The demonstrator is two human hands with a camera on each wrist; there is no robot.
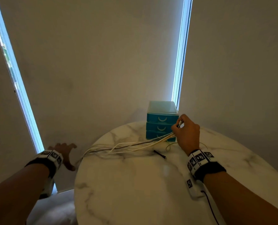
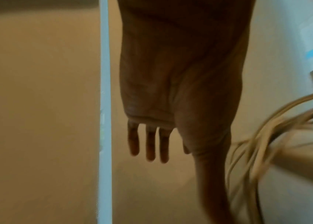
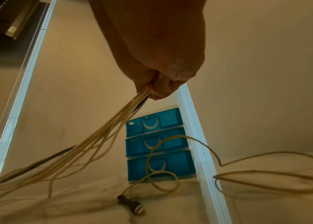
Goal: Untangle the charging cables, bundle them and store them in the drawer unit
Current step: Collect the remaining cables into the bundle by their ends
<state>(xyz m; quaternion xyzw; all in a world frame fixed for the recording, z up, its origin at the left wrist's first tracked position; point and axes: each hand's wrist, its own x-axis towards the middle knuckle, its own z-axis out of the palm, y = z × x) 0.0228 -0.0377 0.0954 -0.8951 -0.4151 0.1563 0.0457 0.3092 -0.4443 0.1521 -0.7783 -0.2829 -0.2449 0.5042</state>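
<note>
My right hand [image 1: 186, 132] grips a bunch of white and dark charging cables [image 1: 135, 144] by their plug ends, raised just in front of the blue three-drawer unit [image 1: 161, 122]. The cables [image 3: 102, 136] stretch left across the marble table [image 1: 151, 184] and drop over its left edge. My left hand [image 1: 65, 153] hangs open beyond that edge with fingers spread and nothing in it; the wrist view shows its fingers [image 2: 150, 145] straight beside the hanging cables [image 2: 251, 144]. All three drawers [image 3: 159, 145] look closed.
A short black connector piece [image 1: 160, 154] lies on the table near my right wrist. One loose thin cable [image 3: 267, 174] loops on the table before the drawer unit. The wall with two window strips [image 1: 180, 62] stands right behind the table.
</note>
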